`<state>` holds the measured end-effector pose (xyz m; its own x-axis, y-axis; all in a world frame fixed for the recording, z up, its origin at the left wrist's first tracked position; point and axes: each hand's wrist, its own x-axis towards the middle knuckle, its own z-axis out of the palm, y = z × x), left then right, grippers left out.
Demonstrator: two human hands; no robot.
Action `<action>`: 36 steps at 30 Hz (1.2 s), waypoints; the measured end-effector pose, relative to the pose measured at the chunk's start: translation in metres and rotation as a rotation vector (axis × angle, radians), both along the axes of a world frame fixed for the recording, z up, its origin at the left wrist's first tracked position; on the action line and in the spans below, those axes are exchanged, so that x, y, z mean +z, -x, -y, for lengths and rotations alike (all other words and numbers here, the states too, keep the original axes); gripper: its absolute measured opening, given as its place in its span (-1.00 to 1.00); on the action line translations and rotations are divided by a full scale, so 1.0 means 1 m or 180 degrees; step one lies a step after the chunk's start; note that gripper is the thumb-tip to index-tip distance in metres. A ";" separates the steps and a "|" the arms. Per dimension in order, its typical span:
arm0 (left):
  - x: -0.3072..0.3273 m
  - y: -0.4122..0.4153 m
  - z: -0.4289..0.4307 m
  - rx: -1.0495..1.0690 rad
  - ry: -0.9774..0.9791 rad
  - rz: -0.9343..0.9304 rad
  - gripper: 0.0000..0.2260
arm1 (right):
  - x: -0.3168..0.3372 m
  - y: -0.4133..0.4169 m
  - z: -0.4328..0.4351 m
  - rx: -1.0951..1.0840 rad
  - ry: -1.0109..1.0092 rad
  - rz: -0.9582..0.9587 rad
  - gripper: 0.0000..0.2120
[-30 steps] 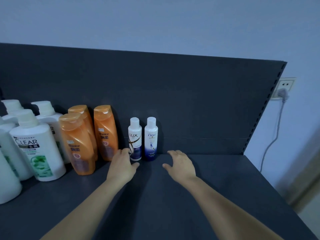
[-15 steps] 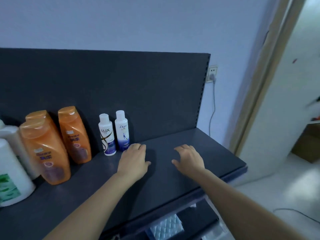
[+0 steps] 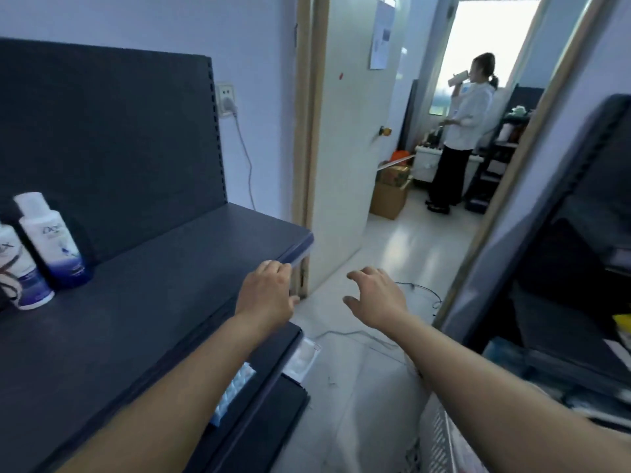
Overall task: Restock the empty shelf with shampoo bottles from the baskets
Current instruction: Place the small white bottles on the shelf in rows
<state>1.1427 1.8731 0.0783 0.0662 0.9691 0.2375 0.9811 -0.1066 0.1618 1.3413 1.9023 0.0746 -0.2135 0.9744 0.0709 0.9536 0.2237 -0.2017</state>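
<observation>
The dark shelf [image 3: 177, 268] runs along the left with its back panel behind it. Two small white bottles stand at its left end: a Dove bottle [image 3: 51, 240] with a blue base and a Lux bottle [image 3: 17, 268] cut by the frame edge. My left hand [image 3: 268, 295] hovers at the shelf's right front corner, fingers loosely curled, holding nothing. My right hand [image 3: 374, 297] is over the floor past the shelf end, fingers spread and empty. A white basket [image 3: 440, 435] shows partly at the bottom right, under my right forearm.
An open door [image 3: 345, 148] leads to a bright room where a person [image 3: 457, 131] stands drinking. A cardboard box [image 3: 389, 196] sits past the door. Cables [image 3: 416, 291] lie on the floor. Another dark rack [image 3: 580, 268] stands at the right. Lower shelves [image 3: 266, 404] hold packets.
My view has swung right, away from the orange and white bottles toward the doorway. Both empty hands have moved off the shelf's middle to its right end.
</observation>
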 end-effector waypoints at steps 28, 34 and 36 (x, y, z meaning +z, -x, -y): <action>-0.178 -0.400 0.087 -0.1334 0.1383 -0.0379 -0.74 | -0.154 -0.372 0.187 -0.1377 0.1241 -0.0300 -0.49; -0.225 -0.421 0.081 -0.1199 0.1814 -0.0417 -0.59 | -0.193 -0.379 0.177 -0.1524 0.1552 -0.0609 -0.71; -0.243 -0.427 0.076 -0.1137 0.1981 -0.0485 -0.52 | -0.207 -0.381 0.169 -0.1541 0.1660 -0.0737 -0.76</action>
